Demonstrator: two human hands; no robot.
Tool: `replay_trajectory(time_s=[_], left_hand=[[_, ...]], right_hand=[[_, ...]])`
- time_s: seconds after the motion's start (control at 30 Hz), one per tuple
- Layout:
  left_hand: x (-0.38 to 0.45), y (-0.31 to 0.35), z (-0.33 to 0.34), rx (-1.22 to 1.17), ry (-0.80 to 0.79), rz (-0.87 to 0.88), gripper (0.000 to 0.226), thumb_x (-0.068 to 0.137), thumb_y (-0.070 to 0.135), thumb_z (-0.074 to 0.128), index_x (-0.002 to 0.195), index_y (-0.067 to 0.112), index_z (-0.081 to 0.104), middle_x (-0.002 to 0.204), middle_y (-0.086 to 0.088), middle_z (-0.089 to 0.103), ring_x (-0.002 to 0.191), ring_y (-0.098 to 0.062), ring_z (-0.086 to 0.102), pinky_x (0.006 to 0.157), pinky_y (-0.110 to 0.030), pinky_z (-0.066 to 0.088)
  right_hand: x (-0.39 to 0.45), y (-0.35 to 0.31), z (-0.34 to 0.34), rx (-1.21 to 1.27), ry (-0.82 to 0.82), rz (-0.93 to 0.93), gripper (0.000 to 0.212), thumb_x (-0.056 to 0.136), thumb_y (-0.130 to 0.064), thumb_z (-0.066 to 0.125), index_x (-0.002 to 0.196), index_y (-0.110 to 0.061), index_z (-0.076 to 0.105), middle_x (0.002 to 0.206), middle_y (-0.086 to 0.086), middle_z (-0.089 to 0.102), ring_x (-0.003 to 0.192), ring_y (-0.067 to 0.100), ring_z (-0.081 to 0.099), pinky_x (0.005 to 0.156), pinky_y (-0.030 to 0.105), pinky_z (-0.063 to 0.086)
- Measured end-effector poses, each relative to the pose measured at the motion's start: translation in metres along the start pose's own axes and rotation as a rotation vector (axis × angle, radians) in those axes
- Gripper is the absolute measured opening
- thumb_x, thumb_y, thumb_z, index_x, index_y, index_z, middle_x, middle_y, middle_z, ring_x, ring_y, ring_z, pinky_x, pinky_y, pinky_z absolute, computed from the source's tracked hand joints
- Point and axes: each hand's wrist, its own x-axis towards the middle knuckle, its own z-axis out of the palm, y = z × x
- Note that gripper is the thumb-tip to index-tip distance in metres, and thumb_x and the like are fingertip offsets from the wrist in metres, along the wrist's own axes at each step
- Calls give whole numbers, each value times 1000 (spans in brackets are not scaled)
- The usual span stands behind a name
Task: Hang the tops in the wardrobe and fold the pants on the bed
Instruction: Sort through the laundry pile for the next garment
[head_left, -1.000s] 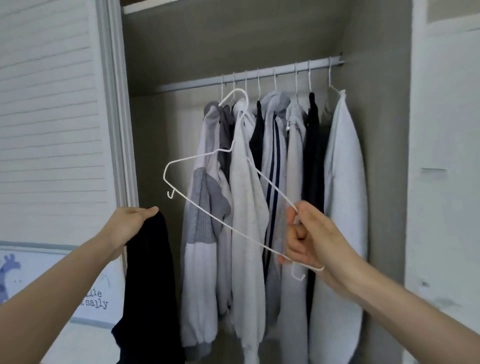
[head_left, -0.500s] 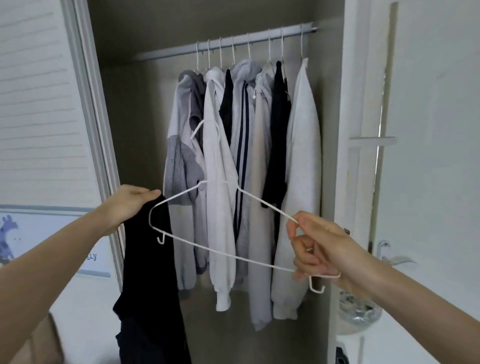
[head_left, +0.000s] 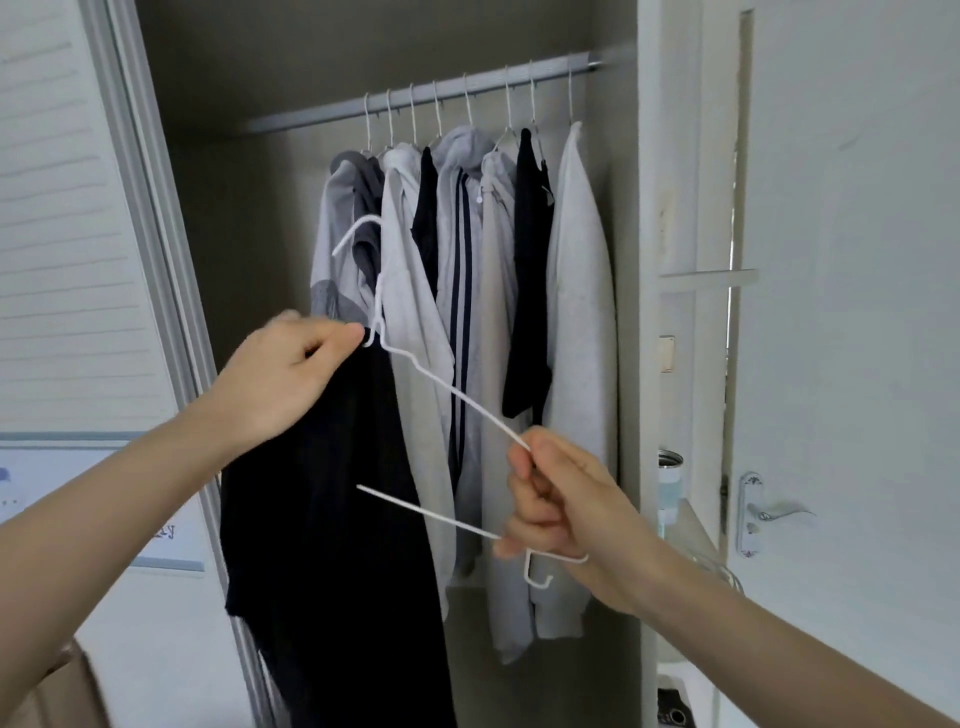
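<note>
Room: I stood before the open wardrobe (head_left: 260, 218), which filled the middle of the frame, with a slatted sliding door (head_left: 62, 234) at the left and a white door with a metal handle (head_left: 763, 512) at the right.

Rail: the rail (head_left: 415, 98) ran across the upper middle and carried a row of tops (head_left: 467, 270) on hangers, grey, white and dark ones packed side by side toward the right.

Left hand: my left hand (head_left: 283, 382), in the middle left of the frame, pinched the upper edge of a black top (head_left: 332, 545), which hung straight down from my fingers to the bottom of the frame.

Right hand: my right hand (head_left: 556, 512), lower right of centre, was curled around one end of a white wire hanger (head_left: 441, 384), gripping both its sloping arm and its bottom bar.

Hanger: its far end seemed to have gone into the black top, just beside my left fingertips, and its hook (head_left: 356, 234) stood above the cloth.

Done: judging by the rail, several tops were already hung.

In hand: I judged I was threading the hanger into the black top.

Left: this top was not yet on the rail, where there was free room at the left. I could see no pants and no bed here, so I could not tell how the folding stood.
</note>
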Motion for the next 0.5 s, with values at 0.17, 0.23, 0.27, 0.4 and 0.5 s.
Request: replay_trajectory(time_s=[0.17, 0.23, 0.27, 0.4, 0.5], left_hand=[[2, 11, -14, -2, -12, 111, 36, 97, 48, 36, 81, 19, 49, 78, 0, 48, 77, -9, 45, 77, -25, 37], [0, 13, -14, -138, 31, 92, 29, 97, 41, 41, 76, 23, 51, 71, 9, 52, 67, 0, 46, 66, -11, 36], [-1, 14, -14, -190, 73, 87, 26, 98, 36, 46, 77, 25, 55, 71, 12, 55, 67, 2, 48, 65, -7, 36], [-2, 19, -8, -447, 122, 44, 21, 98, 28, 55, 82, 22, 66, 76, 14, 62, 73, 2, 56, 68, -6, 41], [-3, 21, -4, -607, 129, 13, 21, 97, 31, 57, 83, 23, 72, 80, 11, 66, 76, -1, 59, 69, -8, 45]], right_hand=[[-1, -11, 6, 246, -229, 9, 31, 100, -38, 41, 83, -12, 47, 71, 4, 38, 62, 17, 39, 68, 37, 33], [2, -11, 6, 401, -314, 77, 40, 98, -47, 39, 90, -10, 52, 93, 8, 51, 86, 23, 49, 74, 39, 36], [5, -9, 3, 470, -320, 116, 47, 97, -52, 38, 97, -9, 57, 105, 10, 54, 98, 26, 50, 79, 42, 38], [15, 4, -5, 416, -288, 250, 56, 100, -42, 33, 137, -4, 49, 143, 15, 47, 133, 30, 42, 105, 46, 36], [20, 21, 6, 240, -284, 335, 48, 101, -29, 32, 144, -11, 42, 149, 10, 42, 140, 24, 34, 114, 48, 25]])
